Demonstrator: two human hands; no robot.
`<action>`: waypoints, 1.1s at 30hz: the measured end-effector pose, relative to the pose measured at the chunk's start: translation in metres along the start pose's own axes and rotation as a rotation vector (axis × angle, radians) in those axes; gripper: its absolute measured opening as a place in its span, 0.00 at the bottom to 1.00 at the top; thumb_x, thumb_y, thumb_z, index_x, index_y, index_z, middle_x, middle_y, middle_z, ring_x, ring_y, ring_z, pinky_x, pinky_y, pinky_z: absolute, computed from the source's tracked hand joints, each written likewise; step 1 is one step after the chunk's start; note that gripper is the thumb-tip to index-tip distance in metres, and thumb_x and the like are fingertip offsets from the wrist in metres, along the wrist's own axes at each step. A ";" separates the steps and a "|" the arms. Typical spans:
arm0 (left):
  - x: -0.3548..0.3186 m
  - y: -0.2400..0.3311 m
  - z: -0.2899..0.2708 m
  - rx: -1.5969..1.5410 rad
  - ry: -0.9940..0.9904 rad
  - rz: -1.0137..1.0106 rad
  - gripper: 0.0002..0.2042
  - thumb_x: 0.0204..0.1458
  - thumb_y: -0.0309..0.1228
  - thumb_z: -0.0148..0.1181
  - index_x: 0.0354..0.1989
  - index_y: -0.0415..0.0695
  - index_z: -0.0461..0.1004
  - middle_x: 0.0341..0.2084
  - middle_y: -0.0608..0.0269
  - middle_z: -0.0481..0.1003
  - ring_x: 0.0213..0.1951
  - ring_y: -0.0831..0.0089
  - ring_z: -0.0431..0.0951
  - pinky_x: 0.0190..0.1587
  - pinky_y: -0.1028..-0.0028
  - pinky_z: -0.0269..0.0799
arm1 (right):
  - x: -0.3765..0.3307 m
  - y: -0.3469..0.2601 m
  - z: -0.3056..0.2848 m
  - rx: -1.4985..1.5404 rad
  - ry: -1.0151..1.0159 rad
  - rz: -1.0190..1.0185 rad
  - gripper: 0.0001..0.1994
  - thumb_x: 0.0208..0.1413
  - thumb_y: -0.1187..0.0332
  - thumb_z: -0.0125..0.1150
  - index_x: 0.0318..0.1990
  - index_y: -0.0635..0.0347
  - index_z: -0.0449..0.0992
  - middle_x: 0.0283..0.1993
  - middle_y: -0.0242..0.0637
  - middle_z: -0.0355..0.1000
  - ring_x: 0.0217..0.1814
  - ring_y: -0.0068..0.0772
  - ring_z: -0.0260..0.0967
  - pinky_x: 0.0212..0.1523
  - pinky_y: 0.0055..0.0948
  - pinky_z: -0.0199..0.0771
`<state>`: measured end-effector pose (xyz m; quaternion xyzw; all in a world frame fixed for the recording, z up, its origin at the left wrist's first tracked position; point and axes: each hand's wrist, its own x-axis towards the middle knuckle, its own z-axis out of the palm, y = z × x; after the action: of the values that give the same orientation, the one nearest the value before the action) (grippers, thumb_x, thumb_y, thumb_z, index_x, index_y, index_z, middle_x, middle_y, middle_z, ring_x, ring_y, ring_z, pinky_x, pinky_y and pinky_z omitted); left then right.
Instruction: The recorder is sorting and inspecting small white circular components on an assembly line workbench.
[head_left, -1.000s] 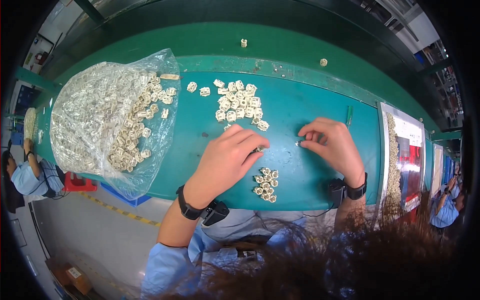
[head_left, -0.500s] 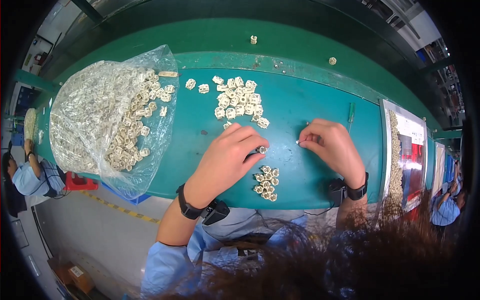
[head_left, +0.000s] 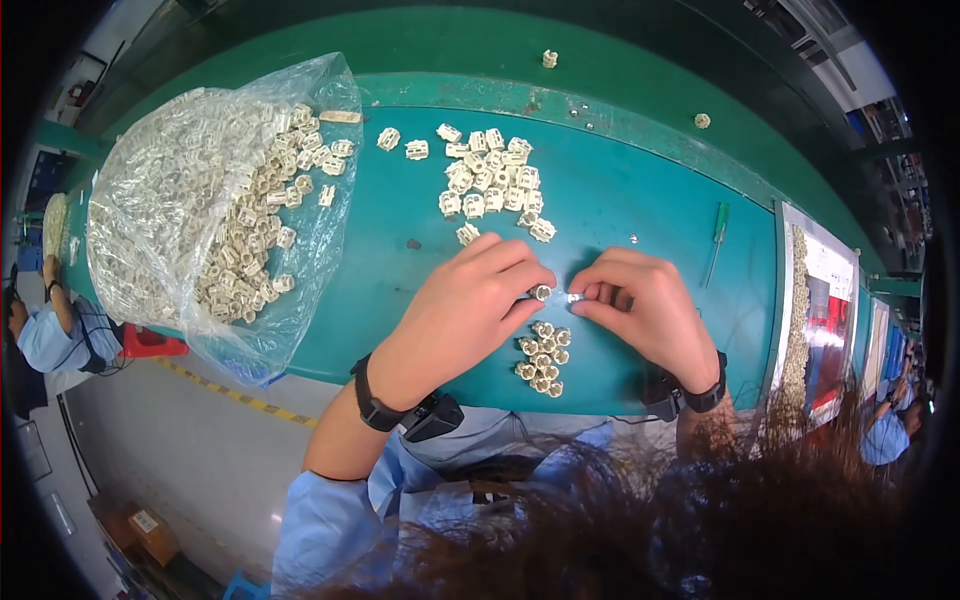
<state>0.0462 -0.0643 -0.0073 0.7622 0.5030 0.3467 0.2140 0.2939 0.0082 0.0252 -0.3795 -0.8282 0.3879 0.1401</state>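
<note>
My left hand (head_left: pixel 462 305) pinches a small cylindrical cream plastic part (head_left: pixel 541 292) between thumb and fingers, its open end showing. Close by on the right, my right hand (head_left: pixel 648 305) grips a tiny shiny metal piece (head_left: pixel 574 297) at its fingertips; a small gap separates the piece from the plastic part. Just below the hands stands a cluster of similar parts (head_left: pixel 543 362) with round ends up. Beyond my left hand lies a loose group of cream plastic parts (head_left: pixel 492 180) on the green work surface (head_left: pixel 600 190).
A clear plastic bag (head_left: pixel 150 210) full of cream parts spills open at the left. A green-handled screwdriver (head_left: pixel 721 222) lies on the right, before a framed board (head_left: pixel 785 290). Small shiny bits (head_left: pixel 634 239) rest beyond my right hand. One cream part (head_left: pixel 550 59) sits on the far ledge.
My right hand has moved left with the metal piece, close to the part in my left hand. The whole view has shifted slightly.
</note>
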 end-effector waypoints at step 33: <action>-0.001 0.000 0.007 -0.057 0.014 -0.075 0.12 0.51 0.26 0.79 0.44 0.44 0.85 0.41 0.63 0.82 0.44 0.55 0.82 0.47 0.60 0.81 | 0.002 -0.018 0.024 -0.040 0.158 -0.165 0.09 0.57 0.82 0.80 0.44 0.65 0.89 0.40 0.37 0.83 0.33 0.27 0.81 0.34 0.27 0.82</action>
<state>0.0512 -0.0656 -0.0120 0.7341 0.5226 0.3577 0.2449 0.2706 -0.0108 0.0224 -0.3422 -0.8505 0.3273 0.2288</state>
